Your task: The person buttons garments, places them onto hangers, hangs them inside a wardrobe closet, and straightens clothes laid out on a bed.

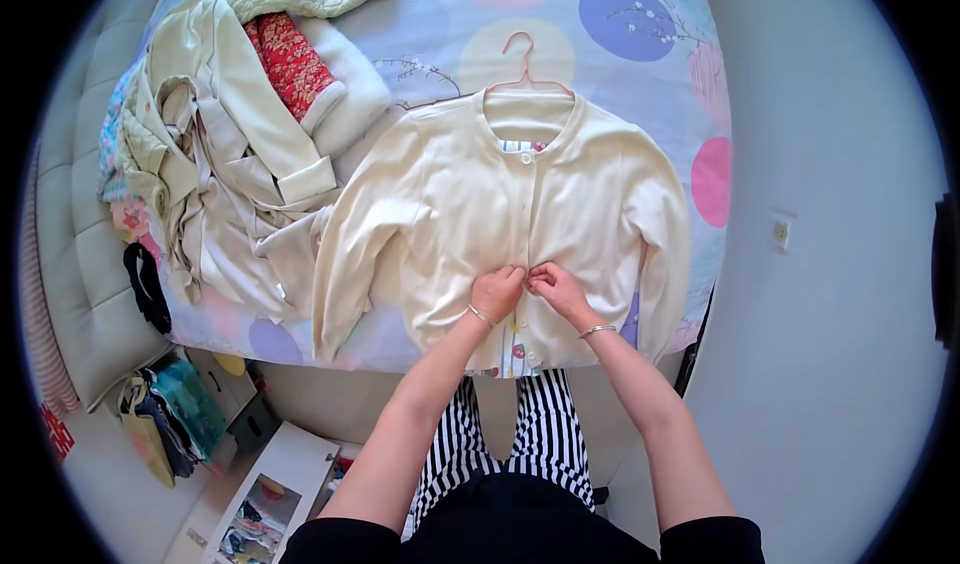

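Note:
A cream cardigan [470, 194] lies front up on the bed, its sleeves spread to both sides. A pink hanger [524, 84] sits inside its neck, with the hook pointing away from me. My left hand [498, 294] and my right hand [556, 292] meet at the front placket, each pinching one edge of the cardigan. Whatever button is between the fingertips is hidden. Above the hands the placket is closed; below them it gapes over a printed fabric [518, 352], and a white button [533, 359] shows near the hem.
Coats and other clothes [215, 184] are heaped on the bed's left side, by a padded headboard [80, 194]. The spotted bedsheet [640, 74] shows beyond the cardigan. A white cabinet [285, 464] stands at lower left near folded clothes [185, 414]. A wall socket [781, 232] is at right.

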